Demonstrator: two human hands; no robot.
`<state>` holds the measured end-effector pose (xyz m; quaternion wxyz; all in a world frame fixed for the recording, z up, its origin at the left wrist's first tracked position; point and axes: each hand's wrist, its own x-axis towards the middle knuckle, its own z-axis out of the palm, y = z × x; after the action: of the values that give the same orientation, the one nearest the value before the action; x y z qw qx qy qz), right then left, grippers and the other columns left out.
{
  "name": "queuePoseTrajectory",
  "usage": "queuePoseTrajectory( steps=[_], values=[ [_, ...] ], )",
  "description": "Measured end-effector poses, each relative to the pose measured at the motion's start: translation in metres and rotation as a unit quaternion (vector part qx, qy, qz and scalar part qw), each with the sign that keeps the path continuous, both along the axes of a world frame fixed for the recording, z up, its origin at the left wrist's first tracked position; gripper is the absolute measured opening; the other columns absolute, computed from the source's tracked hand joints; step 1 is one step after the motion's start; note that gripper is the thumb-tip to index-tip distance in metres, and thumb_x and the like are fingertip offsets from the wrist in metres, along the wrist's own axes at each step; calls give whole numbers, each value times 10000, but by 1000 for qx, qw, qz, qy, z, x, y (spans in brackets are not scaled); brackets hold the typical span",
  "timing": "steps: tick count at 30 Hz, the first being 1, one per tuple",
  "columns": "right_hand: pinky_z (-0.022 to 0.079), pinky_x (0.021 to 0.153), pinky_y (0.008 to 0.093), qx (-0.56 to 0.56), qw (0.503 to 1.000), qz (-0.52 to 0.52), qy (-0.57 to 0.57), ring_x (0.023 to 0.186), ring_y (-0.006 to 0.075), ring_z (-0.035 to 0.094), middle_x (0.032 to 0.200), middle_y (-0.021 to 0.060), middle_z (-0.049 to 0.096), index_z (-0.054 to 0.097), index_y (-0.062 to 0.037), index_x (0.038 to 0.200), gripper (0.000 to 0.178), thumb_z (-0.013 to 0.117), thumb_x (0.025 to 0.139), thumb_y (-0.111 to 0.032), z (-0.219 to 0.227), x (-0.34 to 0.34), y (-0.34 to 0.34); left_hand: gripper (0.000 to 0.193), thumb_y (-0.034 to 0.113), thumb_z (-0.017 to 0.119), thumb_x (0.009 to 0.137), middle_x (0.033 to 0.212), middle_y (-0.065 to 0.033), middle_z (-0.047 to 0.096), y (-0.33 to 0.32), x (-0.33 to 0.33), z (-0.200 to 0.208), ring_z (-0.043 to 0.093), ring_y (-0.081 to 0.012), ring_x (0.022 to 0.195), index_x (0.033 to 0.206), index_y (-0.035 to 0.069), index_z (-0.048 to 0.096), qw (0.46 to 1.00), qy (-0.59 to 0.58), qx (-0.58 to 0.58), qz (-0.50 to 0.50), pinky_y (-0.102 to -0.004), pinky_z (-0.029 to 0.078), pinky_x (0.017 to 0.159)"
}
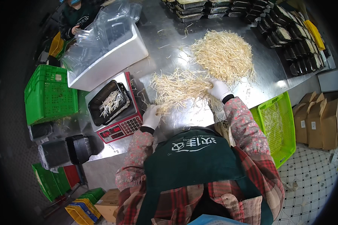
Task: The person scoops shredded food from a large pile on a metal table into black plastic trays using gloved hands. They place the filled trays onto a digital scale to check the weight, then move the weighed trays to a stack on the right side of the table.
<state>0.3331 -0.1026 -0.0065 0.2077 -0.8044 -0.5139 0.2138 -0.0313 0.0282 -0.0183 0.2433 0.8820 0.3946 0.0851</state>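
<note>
Loose pale bean sprouts lie spread on the steel table in front of me, beside a taller heap of sprouts behind and to the right. My right hand, in a white glove, is closed on sprouts at the right end of the spread pile. At its left edge, by the scale, my left hand, also gloved, has its fingers closed on a few sprouts. A red and silver scale stands to the left. On it rests a black plastic tray partly filled with sprouts.
A white foam box holds clear plastic lids; a person stands behind it. Stacked black trays fill the far right. Green crates stand left, with empty black trays nearer. A lime basket sits at right.
</note>
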Motion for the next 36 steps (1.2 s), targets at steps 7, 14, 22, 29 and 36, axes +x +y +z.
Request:
queuePoseTrajectory(
  steps=[7, 14, 22, 29, 36],
  values=[
    [524, 889, 359, 139, 986, -12, 88, 992, 297, 674, 1160, 159, 672, 628, -116, 1271, 528, 747, 771, -238, 78, 1, 2, 389, 40, 696, 736, 1003, -67, 646, -36, 17, 43, 623, -280, 958, 1114, 125, 656, 974, -196, 55, -101, -359, 524, 801],
    [501, 953, 423, 17, 986, 91, -139, 1199, 363, 557, 1364, 148, 545, 495, -204, 1413, 729, 779, 759, -356, 40, -19, 7, 568, 241, 717, 809, 1435, -141, 460, -33, 46, 46, 458, -337, 1294, 1345, 141, 556, 988, -5, 16, -156, -444, 404, 1042],
    [510, 922, 394, -30, 994, 105, 13, 1037, 331, 649, 1138, 151, 684, 663, -184, 1235, 389, 588, 855, -141, 5, -53, 43, 391, 316, 541, 937, 1420, -48, 515, -18, 69, -18, 341, -328, 1404, 1308, 198, 586, 980, 53, 85, -170, -603, 253, 1093],
    [515, 883, 422, 125, 988, -5, -88, 1011, 326, 634, 1075, 122, 694, 686, -158, 1156, 346, 630, 815, -160, -6, -11, 27, 359, 270, 599, 924, 1471, -34, 466, -46, 20, -12, 335, -336, 1405, 1272, 184, 621, 987, 77, 44, -135, -563, 262, 1108],
    [390, 999, 453, 68, 975, 83, -197, 1150, 247, 544, 1162, 40, 653, 696, -202, 1145, 324, 657, 827, -253, -32, -31, 23, 381, 288, 594, 909, 1473, -32, 455, -51, 19, -14, 336, -333, 1400, 1281, 206, 612, 992, 54, 24, -112, -569, 251, 1117]
  ],
)
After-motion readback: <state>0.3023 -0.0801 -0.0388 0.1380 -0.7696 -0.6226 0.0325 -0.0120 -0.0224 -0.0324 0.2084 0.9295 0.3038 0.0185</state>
